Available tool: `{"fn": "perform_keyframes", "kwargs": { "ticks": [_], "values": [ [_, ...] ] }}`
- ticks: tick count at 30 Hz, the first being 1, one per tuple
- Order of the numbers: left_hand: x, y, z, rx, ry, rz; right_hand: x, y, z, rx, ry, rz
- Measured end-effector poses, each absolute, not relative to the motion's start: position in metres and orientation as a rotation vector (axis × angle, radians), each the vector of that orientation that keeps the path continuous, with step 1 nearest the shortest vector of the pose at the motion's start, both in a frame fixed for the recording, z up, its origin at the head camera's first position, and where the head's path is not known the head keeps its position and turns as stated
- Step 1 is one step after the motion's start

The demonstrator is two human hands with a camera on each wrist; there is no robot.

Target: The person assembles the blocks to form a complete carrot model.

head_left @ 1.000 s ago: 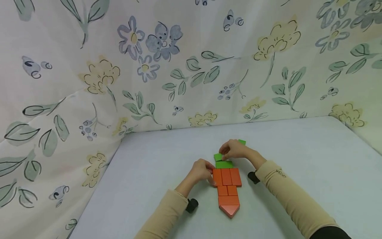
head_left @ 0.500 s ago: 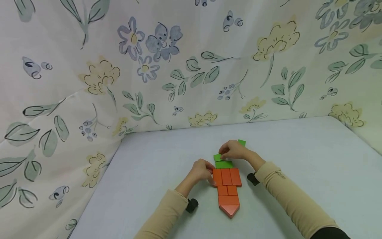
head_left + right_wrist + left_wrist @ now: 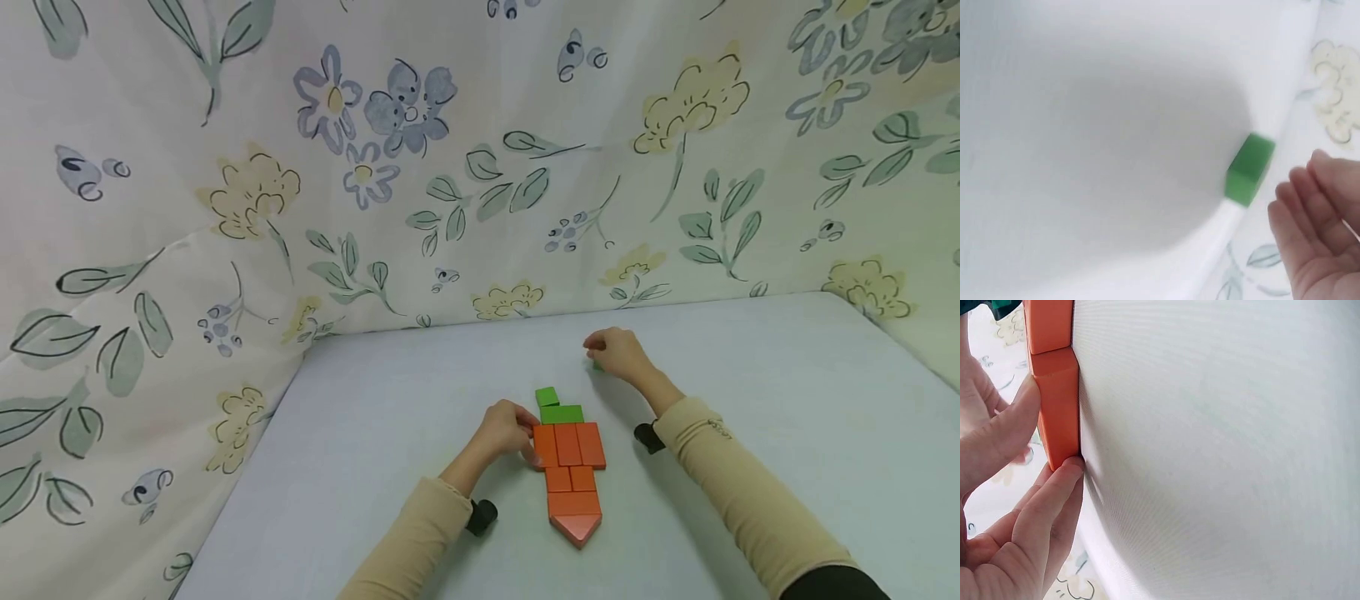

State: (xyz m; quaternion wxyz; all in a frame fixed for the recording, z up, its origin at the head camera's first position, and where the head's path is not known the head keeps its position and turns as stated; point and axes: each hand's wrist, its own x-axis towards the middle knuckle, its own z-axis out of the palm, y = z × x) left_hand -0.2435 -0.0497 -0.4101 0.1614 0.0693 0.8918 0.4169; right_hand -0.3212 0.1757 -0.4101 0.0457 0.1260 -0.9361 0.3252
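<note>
Orange wooden blocks (image 3: 568, 443) lie flat against each other in a column, ending in a triangular block (image 3: 577, 528) at the near end. My left hand (image 3: 506, 429) pinches the upper-left orange block (image 3: 1060, 415), thumb along its side and fingertips at its end. Beyond the orange ones lie a green rectangular block (image 3: 561, 414) and a small green block (image 3: 547, 397), slightly tilted. Farther back and right, my right hand (image 3: 618, 354) hovers over another green block (image 3: 1250, 170), mostly covered by the hand in the head view. Its fingers are relaxed and hold nothing.
The blocks lie on a white table (image 3: 405, 400). Behind and to the left hangs a flower-printed cloth (image 3: 450, 250). A black wrist camera (image 3: 482, 517) sits under the left wrist, another black camera (image 3: 648, 437) under the right.
My right hand has let go of the small green block and moved back and right to the loose green block. The left hand has stayed at the orange block.
</note>
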Motion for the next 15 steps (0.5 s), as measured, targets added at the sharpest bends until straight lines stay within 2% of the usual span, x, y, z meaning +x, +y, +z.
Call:
{"fn": "perform_keyframes", "kwargs": {
  "ticks": [8, 15],
  "values": [
    [-0.244, -0.049, -0.411, 0.2, 2.555, 1.169, -0.323, 0.197, -0.416, 0.301, -3.018, 0.866],
    [-0.244, -0.05, -0.41, 0.196, 2.548, 1.175, -0.32, 0.195, -0.421, 0.327, -3.002, 1.01]
  ]
}}
